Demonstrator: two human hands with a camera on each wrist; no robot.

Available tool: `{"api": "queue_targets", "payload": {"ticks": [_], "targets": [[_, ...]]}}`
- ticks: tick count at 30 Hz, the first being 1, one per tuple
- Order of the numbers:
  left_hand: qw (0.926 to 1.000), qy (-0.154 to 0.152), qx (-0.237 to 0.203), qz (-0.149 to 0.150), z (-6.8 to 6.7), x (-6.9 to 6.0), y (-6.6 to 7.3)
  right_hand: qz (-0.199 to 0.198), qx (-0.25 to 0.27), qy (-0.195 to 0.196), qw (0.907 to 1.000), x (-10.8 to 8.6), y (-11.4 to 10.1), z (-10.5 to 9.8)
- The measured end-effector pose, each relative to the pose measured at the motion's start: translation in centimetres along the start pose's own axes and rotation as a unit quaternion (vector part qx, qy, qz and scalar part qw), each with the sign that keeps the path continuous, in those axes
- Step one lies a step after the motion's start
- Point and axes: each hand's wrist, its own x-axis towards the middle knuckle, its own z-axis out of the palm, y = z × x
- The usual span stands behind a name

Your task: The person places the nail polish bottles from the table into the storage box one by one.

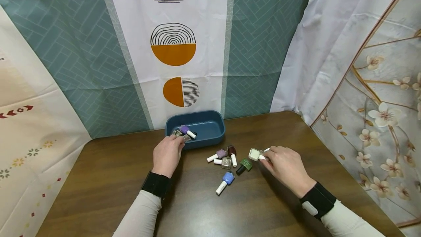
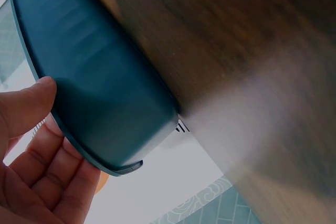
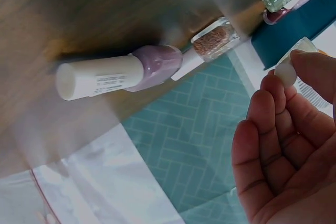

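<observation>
My left hand (image 1: 168, 155) is at the left front corner of a blue bin (image 1: 210, 142); in the left wrist view the thumb of this hand (image 2: 39, 153) lies against the bin wall (image 2: 100, 77), the fingers curled at the rim's other side. Inside the bin's left end lie several bottles, one purple with a white cap (image 1: 185, 129). Over the table's right part, my right hand (image 1: 285, 164) pinches the white cap (image 3: 286, 73) of a pale nail polish bottle (image 1: 254, 154) between thumb and fingertips.
On the table (image 1: 115, 178), in front of the bin, lie a blue bottle (image 1: 228, 177), a green one (image 1: 246, 164), a dark red one (image 1: 231, 150), a lilac one (image 1: 222, 153) and a glittery one (image 1: 226, 162). Curtains (image 1: 256, 46) hang behind.
</observation>
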Motion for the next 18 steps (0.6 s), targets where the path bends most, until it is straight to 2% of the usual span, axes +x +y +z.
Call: {"api": "queue_targets", "payload": {"ticks": [7, 18], "targets": [[1.0, 0.008, 0.0, 0.001, 0.1, -0.2, -0.1, 0.001, 0.008, -0.01, 0.9999, 1.1, -0.3, 0.1], [1.0, 0.002, 0.004, 0.002, 0.1, -0.1, -0.1, 0.0, 0.008, -0.022, 0.9997, 2.5, -0.4, 0.6]]}}
